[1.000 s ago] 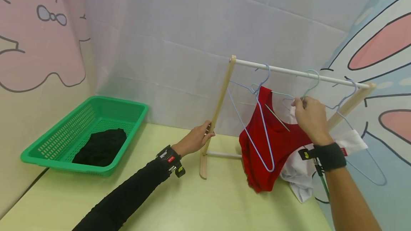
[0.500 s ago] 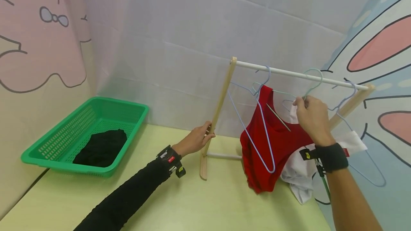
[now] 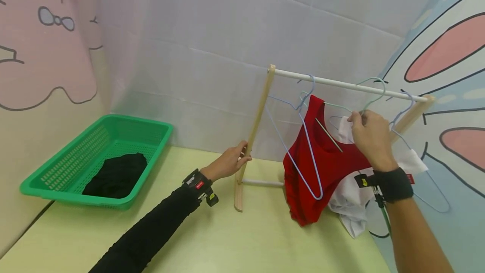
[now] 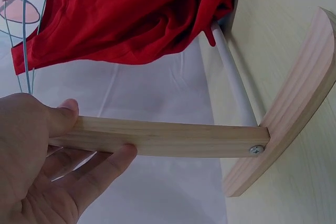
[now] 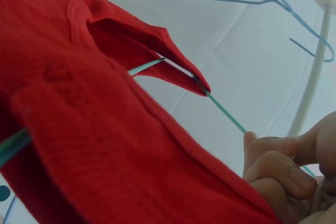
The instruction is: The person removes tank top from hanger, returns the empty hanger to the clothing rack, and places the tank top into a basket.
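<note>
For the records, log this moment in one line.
left hand: grips rack post; right hand: holds green hanger; red top: strap on green hanger; black cloth: in basket

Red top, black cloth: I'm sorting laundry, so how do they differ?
The red top hangs on a green hanger; the black cloth lies in the basket. The red top shows its neckline; the black cloth is bunched, its shape unclear. Both look plain-coloured.

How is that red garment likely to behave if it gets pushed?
The red garment would probably fold and sway rather than resist, since it droops in soft creases. One strap could slip along the green hanger threaded through it, which looks thin and smooth.
</note>
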`<state>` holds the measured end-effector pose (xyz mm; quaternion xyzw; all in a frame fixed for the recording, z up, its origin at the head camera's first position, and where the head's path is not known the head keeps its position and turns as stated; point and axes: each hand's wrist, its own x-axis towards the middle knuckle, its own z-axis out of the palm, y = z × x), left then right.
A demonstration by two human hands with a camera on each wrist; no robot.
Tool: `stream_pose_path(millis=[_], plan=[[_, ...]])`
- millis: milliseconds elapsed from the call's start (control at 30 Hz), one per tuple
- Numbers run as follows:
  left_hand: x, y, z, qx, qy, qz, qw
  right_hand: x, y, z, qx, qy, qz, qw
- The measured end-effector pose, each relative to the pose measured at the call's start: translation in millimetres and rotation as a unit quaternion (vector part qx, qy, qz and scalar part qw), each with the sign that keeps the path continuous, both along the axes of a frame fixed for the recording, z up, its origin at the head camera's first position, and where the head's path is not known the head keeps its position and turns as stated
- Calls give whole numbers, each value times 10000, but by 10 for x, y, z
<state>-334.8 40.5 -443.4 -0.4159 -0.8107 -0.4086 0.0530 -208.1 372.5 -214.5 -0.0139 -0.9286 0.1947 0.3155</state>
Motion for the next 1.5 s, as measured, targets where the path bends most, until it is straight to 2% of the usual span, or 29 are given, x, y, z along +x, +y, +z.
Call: stream_pose_path(millis=[200,733,967,1500], plan=[[-35,-9,-36,31,33,-43,10000,65,-13,-8,-37,35,11,10000],[-15,0,-35,41,-18,31,10000,237,7,-4,-106,-5,-88,9999],[-11,-9,-22,101,-24,-78,9999,317,13,14,-133,-70,-372,9992],[-15,-8,-23,35,-52,-16,10000,571,50,-45,87,-211,-704,9973]])
